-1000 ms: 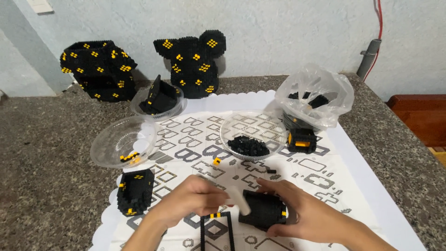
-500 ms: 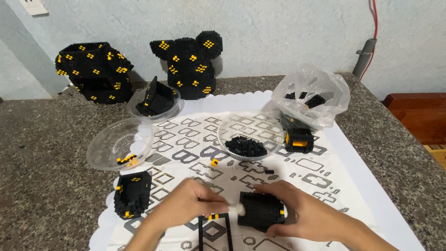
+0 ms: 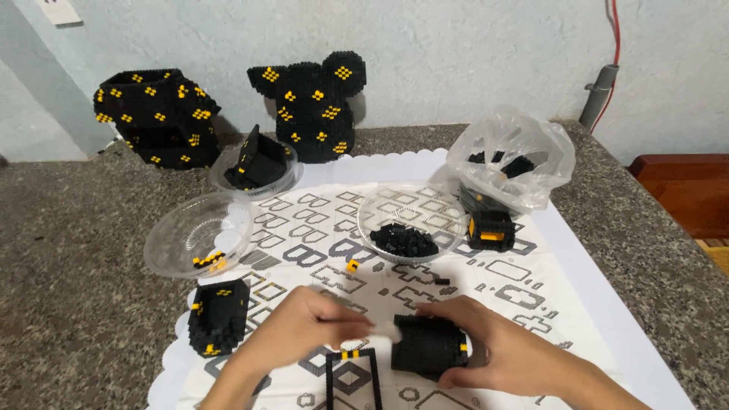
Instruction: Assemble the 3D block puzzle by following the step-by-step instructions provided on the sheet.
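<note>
Near the front edge of the bench, on the patterned mat point(image 3: 531, 266), the right hand point(image 3: 505, 349) is curled around a black block assembly point(image 3: 429, 345), fingers wrapped over its far side. The left hand point(image 3: 304, 330) is pinched shut on a small pale tool point(image 3: 380, 329), whose tip touches the assembly's left face. A thin black frame point(image 3: 351, 376) lies just below both hands.
</note>
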